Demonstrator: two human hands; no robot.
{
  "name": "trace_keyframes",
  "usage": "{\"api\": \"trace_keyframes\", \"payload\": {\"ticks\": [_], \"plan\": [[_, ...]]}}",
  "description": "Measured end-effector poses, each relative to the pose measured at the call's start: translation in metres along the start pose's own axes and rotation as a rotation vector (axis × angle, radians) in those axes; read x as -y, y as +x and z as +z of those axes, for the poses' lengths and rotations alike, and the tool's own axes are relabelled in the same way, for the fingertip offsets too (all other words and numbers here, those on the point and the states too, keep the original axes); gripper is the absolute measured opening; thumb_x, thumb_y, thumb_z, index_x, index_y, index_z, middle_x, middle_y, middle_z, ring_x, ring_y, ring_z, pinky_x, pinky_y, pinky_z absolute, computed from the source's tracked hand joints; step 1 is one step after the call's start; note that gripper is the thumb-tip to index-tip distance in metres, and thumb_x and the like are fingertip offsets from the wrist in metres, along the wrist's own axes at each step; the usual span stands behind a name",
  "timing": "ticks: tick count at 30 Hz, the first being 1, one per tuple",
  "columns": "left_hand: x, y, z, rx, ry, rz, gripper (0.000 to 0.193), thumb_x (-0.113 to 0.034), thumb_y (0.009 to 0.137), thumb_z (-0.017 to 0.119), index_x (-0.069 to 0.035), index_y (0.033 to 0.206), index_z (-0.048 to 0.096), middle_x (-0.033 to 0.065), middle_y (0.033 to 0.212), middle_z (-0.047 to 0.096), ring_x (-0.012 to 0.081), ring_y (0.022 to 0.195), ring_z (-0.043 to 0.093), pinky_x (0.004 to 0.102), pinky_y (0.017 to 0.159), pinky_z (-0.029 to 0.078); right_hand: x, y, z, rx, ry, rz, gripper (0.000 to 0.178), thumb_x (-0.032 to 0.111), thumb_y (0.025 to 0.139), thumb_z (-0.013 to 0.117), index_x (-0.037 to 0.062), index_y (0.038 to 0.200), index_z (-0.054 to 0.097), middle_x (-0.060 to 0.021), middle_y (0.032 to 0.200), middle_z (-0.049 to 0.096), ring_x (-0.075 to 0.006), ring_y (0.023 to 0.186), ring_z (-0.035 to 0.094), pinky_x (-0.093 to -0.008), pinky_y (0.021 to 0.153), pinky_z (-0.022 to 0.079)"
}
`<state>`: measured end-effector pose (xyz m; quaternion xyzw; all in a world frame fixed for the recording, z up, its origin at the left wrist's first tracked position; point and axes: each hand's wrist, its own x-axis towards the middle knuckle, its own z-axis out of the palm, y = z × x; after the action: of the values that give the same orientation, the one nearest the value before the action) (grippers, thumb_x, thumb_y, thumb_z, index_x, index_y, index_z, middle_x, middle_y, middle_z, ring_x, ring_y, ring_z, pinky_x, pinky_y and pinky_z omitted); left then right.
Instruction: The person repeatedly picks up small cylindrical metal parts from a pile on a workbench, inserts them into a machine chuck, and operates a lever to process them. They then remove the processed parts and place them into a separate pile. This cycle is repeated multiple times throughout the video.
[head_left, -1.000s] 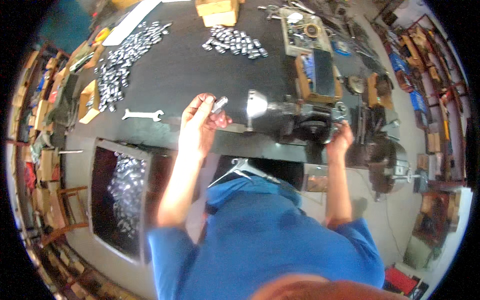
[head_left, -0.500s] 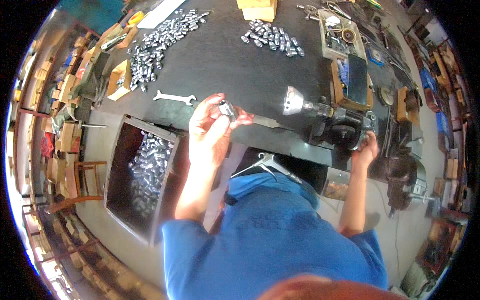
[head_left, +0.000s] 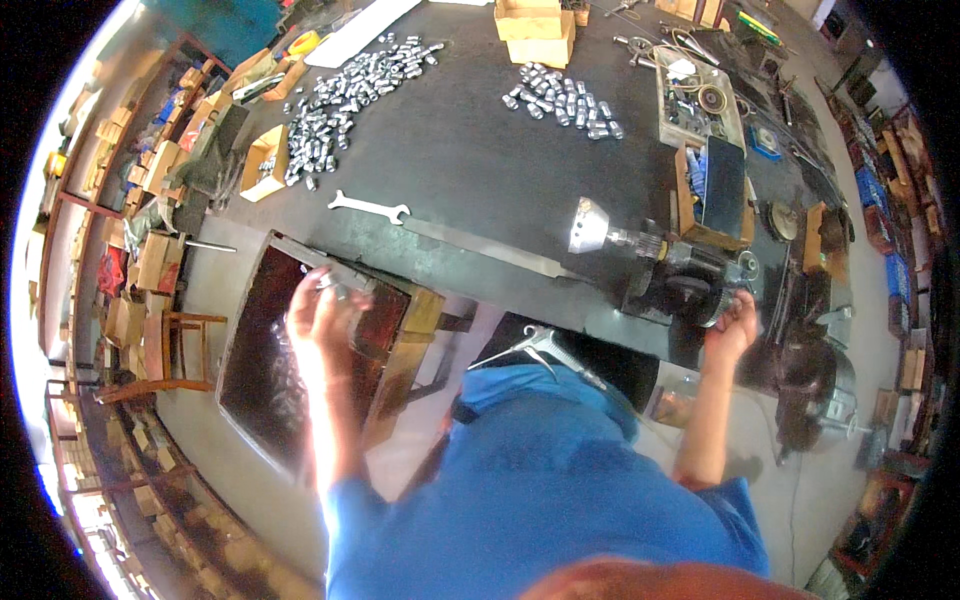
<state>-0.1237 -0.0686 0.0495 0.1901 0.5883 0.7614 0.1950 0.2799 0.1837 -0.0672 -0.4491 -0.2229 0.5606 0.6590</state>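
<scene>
My left hand [head_left: 322, 318], blurred by motion, is over the dark bin [head_left: 258, 295] at the left. A small shiny metal cylinder [head_left: 331, 284] shows at its fingertips, partly smeared. Similar metal pieces [head_left: 287, 385] lie in the bin, half hidden by my forearm. On the right, the fingers of my right hand [head_left: 732, 325] are closed at the rim of a wheel on a bench-mounted machine [head_left: 697, 262]. A silver cone-shaped head [head_left: 589, 226] with holes points left from that machine.
An open-ended wrench [head_left: 370, 208] lies near the bench edge. Heaps of metal cylinders [head_left: 350, 90] and a smaller group [head_left: 563, 100] sit farther back. A tray of parts [head_left: 698, 100] is at the right. An air blow gun [head_left: 540, 343] rests against my waist.
My left hand has moved left and nearer, from above the bench edge to over the bin, with the metal cylinder. My right hand stays at the wheel. The view has shifted slightly.
</scene>
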Motion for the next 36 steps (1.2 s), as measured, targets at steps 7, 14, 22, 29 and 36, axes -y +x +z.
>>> {"api": "trace_keyframes", "payload": {"ticks": [7,14,22,29,36], "plan": [[-0.004,0.007,-0.121,-0.148,0.769,0.056,0.036,-0.011,0.079,0.060,0.006,0.110,0.051,0.0107,0.082,0.061,0.0147,0.069,0.057,0.0246,0.064,0.047,0.001,-0.007,0.003,0.090,0.052,-0.019,0.012,0.014,0.085,0.043,0.0055,0.084,0.052,0.0033,0.063,0.041,-0.0032,0.045,0.024,-0.0198,0.040,0.018],[-0.046,0.013,-0.080,0.013,1.692,0.370,0.036,-0.016,0.077,0.062,-0.003,0.109,0.056,0.0170,0.081,0.063,0.0261,0.070,0.061,0.0323,0.064,0.048,0.004,-0.008,0.003,0.071,0.029,-0.011,0.014,0.016,0.086,0.043,0.0059,0.083,0.052,0.0027,0.062,0.043,-0.0038,0.046,0.028,-0.0194,0.040,0.019],[0.045,0.103,0.131,0.396,0.887,0.551,0.030,-0.018,0.077,0.064,0.002,0.099,0.059,0.0174,0.092,0.063,0.0267,0.090,0.062,0.0323,0.080,0.046,0.006,-0.013,0.009,0.104,0.069,-0.043,0.015,0.016,0.086,0.042,0.0048,0.081,0.051,0.0007,0.062,0.045,-0.0050,0.046,0.031,-0.0201,0.039,0.021],[0.159,0.207,0.240,0.644,1.131,0.640,0.056,-0.040,0.078,0.060,0.001,0.115,0.049,0.0184,0.118,0.050,0.0330,0.109,0.048,0.0404,0.092,0.039,0.005,-0.012,0.005,0.075,0.090,-0.006,0.012,0.015,0.078,0.047,0.0045,0.083,0.052,-0.0005,0.063,0.044,-0.0060,0.047,0.032,-0.0185,0.038,0.023],[0.188,0.274,0.321,0.631,1.486,0.558,0.061,-0.059,0.081,0.041,-0.020,0.128,0.040,0.0114,0.135,0.034,0.0375,0.120,0.037,0.0549,0.097,0.029,0.008,-0.015,0.008,0.027,-0.006,0.028,0.017,0.023,0.078,0.050,0.0065,0.082,0.050,0.0026,0.059,0.038,-0.0046,0.046,0.028,-0.0196,0.038,0.017]]}}
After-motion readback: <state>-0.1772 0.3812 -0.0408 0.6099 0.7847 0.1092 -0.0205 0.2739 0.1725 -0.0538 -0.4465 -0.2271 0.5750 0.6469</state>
